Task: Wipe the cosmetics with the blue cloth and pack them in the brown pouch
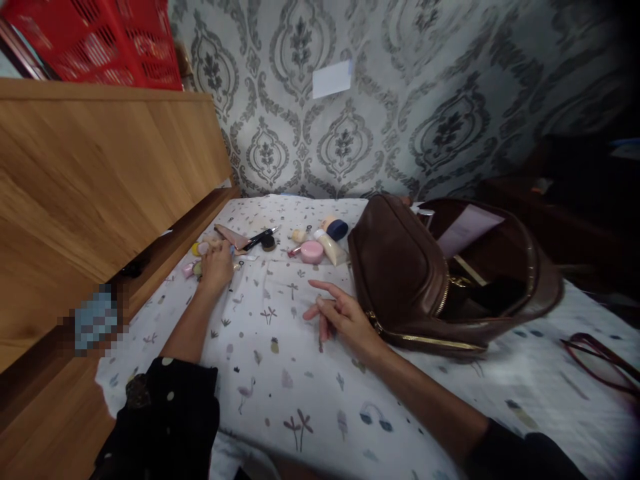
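Observation:
My left hand (pixel 218 264) rests among small cosmetics at the left of the patterned sheet, its fingers bent together and pointing down; what they hold is hidden beneath them. Beside it lie a pink-capped small bottle (pixel 188 269) and a yellow-capped item (pixel 195 249). Just beyond are a rose-coloured pointed item (pixel 231 237), a black pen-like stick (pixel 260 238) and a small dark round jar (pixel 269 243). My right hand (pixel 343 319) hovers over the sheet with fingers apart and nothing in them, close to the brown leather bag (pixel 395 267), which is unzipped.
A pink round case (pixel 312 252), a cream tube (pixel 330 247) and a dark blue-capped item (pixel 336 229) lie between the hands, farther back. Eyeglasses (pixel 603 363) lie at right. A wooden headboard (pixel 105 160) borders the left, with a red basket (pixel 100 43) above.

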A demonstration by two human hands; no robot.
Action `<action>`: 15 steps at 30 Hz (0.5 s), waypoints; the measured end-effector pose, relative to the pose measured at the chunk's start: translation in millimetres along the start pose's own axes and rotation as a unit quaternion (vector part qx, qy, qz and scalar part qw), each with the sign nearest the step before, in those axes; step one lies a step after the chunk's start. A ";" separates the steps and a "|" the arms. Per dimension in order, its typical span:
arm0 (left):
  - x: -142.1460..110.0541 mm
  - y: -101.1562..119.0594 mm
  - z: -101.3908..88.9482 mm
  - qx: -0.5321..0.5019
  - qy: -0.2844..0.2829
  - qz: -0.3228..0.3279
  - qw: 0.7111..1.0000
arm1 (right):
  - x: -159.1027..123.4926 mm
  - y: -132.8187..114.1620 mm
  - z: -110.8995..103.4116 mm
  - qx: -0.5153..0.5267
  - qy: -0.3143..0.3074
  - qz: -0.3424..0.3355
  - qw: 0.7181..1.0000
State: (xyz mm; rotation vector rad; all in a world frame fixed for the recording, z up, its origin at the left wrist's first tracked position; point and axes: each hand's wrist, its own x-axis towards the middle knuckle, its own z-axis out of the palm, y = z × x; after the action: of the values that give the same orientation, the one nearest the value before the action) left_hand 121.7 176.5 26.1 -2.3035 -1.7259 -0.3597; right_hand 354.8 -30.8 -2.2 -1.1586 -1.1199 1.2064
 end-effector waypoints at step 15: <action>-8.2 32.9 7.6 -0.076 -0.051 0.111 0.990 | 0.8 -0.7 0.7 -0.007 -0.009 0.008 1.000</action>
State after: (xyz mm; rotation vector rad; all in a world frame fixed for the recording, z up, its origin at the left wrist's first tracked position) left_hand 151.5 162.7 14.8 -2.6357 -1.5106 -0.3455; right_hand 354.2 -29.9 -1.4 -1.1717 -1.1358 1.2249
